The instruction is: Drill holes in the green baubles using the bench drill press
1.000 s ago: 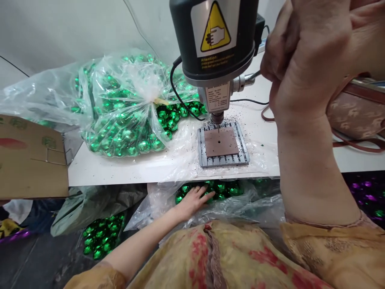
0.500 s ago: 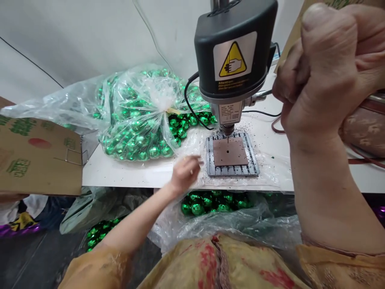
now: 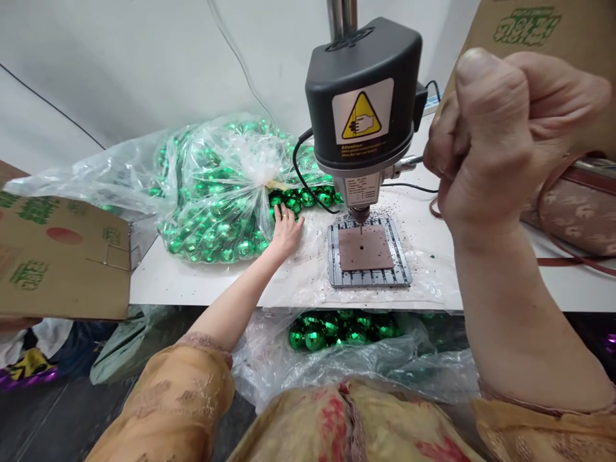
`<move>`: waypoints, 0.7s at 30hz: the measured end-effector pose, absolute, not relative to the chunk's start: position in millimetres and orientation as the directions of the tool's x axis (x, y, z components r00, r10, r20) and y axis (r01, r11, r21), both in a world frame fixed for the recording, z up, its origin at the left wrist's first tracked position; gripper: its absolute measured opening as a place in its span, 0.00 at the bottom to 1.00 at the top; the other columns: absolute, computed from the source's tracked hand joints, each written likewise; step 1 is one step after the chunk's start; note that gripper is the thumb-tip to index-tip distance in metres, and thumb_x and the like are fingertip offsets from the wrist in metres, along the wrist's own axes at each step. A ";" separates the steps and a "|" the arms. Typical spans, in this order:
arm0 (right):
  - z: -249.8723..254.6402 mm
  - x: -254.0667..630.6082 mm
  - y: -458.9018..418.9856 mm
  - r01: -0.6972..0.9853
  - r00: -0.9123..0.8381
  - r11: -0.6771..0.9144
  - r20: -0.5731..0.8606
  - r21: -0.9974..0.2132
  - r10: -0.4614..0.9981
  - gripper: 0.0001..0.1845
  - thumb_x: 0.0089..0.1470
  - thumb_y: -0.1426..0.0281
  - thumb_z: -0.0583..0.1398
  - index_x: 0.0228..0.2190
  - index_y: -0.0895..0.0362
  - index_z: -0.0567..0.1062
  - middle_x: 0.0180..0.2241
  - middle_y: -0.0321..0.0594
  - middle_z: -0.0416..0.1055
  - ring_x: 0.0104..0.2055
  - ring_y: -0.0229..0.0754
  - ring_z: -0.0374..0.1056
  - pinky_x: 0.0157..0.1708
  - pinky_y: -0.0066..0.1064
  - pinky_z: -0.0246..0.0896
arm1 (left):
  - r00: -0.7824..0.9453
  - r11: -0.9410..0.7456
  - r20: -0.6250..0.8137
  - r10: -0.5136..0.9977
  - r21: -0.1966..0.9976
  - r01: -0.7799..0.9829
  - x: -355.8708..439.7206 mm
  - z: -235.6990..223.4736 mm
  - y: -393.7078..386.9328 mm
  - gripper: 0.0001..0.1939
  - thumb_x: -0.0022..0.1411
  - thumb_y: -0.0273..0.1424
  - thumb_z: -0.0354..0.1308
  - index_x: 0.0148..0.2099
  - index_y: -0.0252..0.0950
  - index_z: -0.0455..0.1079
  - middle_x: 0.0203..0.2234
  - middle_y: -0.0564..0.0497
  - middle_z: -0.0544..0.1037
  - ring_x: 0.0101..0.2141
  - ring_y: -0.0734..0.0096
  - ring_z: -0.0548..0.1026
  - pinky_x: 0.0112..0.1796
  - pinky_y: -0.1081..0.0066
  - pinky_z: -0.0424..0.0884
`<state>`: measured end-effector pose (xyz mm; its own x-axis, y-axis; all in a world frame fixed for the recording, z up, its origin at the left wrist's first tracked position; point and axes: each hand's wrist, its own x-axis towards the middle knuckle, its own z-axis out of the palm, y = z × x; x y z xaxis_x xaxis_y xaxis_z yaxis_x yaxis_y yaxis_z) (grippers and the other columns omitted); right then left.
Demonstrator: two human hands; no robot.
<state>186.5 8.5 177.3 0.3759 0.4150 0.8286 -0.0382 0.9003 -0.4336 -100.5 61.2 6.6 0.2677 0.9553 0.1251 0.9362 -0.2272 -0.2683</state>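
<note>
My left hand reaches to the mouth of a clear plastic bag, its fingers stretched over shiny green faceted balls. They seem to touch the balls; the fingertips are partly hidden among them. High on the right, my right hand is closed in a fist around the feed lever of a small drill press; the lever's end is hidden in the fist. Under the drill bit, a brown square board with a small dark hole lies on the slotted metal base.
Dark shavings lie around the base on the white table. Below the table edge are more green balls in clear plastic. Cardboard boxes stand at left and back right. A patterned bag and black cables are nearby.
My left hand has moved up and away from beside the drill base to the green balls at the bag. My right hand stays closed on the lever; the view has shifted slightly.
</note>
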 end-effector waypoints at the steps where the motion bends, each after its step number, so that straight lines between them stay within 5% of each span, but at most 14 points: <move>1: 177.2 186.3 8.4 -0.038 0.377 0.899 0.826 -0.437 0.418 0.25 0.58 0.74 0.59 0.13 0.54 0.58 0.11 0.30 0.52 0.14 0.30 0.45 0.19 0.32 0.36 | 0.316 -0.277 0.118 0.941 -0.263 0.924 -103.7 8.3 60.8 0.25 0.59 0.17 0.50 0.58 0.32 0.69 0.59 0.32 0.70 0.66 0.41 0.61 0.67 0.35 0.42; 5: 176.9 184.2 8.3 -0.087 0.391 0.899 0.815 -0.430 0.428 0.24 0.57 0.74 0.59 0.13 0.55 0.59 0.11 0.29 0.52 0.14 0.30 0.45 0.20 0.32 0.35 | 0.393 -0.390 0.198 0.898 -0.058 0.919 -114.5 16.4 62.9 0.26 0.58 0.21 0.60 0.59 0.34 0.68 0.52 0.36 0.73 0.55 0.47 0.72 0.63 0.44 0.58; 8: 176.2 183.0 11.1 -0.145 0.415 0.914 0.815 -0.379 0.404 0.25 0.55 0.72 0.63 0.12 0.54 0.59 0.10 0.29 0.51 0.13 0.30 0.44 0.18 0.33 0.34 | 0.252 -0.383 0.386 0.888 0.315 0.868 -112.5 19.5 59.7 0.23 0.58 0.32 0.67 0.55 0.36 0.70 0.48 0.40 0.73 0.51 0.52 0.73 0.55 0.52 0.69; 10: 175.4 183.2 13.7 -0.164 0.423 0.917 0.814 -0.364 0.399 0.26 0.53 0.69 0.66 0.12 0.54 0.60 0.09 0.28 0.50 0.12 0.31 0.44 0.17 0.34 0.34 | 0.105 -0.368 0.418 0.902 0.620 0.693 -104.1 20.0 53.2 0.23 0.59 0.39 0.67 0.54 0.37 0.70 0.45 0.44 0.74 0.45 0.60 0.75 0.49 0.58 0.73; 13: 173.8 184.8 17.2 -0.154 0.412 0.916 0.818 -0.371 0.401 0.27 0.53 0.65 0.67 0.11 0.55 0.60 0.09 0.29 0.52 0.12 0.30 0.44 0.16 0.33 0.34 | -0.002 -0.243 0.254 0.967 0.927 0.287 -84.2 19.2 39.0 0.27 0.60 0.48 0.65 0.55 0.39 0.69 0.41 0.48 0.76 0.39 0.67 0.77 0.42 0.64 0.76; 16: 172.7 186.3 18.4 -0.137 0.408 0.914 0.819 -0.382 0.403 0.29 0.51 0.60 0.67 0.11 0.55 0.59 0.09 0.29 0.52 0.12 0.29 0.44 0.15 0.32 0.34 | 0.061 -0.116 0.113 0.992 0.993 0.039 -62.2 16.3 24.2 0.30 0.58 0.51 0.65 0.57 0.40 0.69 0.44 0.47 0.77 0.39 0.67 0.78 0.41 0.62 0.79; 21: 173.3 187.0 15.8 -0.131 0.384 0.905 0.821 -0.405 0.423 0.31 0.51 0.57 0.67 0.12 0.56 0.57 0.09 0.27 0.49 0.12 0.28 0.45 0.16 0.30 0.36 | 0.162 -0.136 0.127 0.979 0.990 0.046 -33.4 5.9 10.3 0.30 0.64 0.52 0.60 0.63 0.43 0.67 0.52 0.46 0.77 0.46 0.64 0.78 0.46 0.63 0.77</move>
<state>187.0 15.8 173.3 0.3839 0.4232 0.8207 -0.1315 0.9048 -0.4051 -33.4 10.3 5.9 0.1619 0.9786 0.1273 0.0461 -0.1364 0.9896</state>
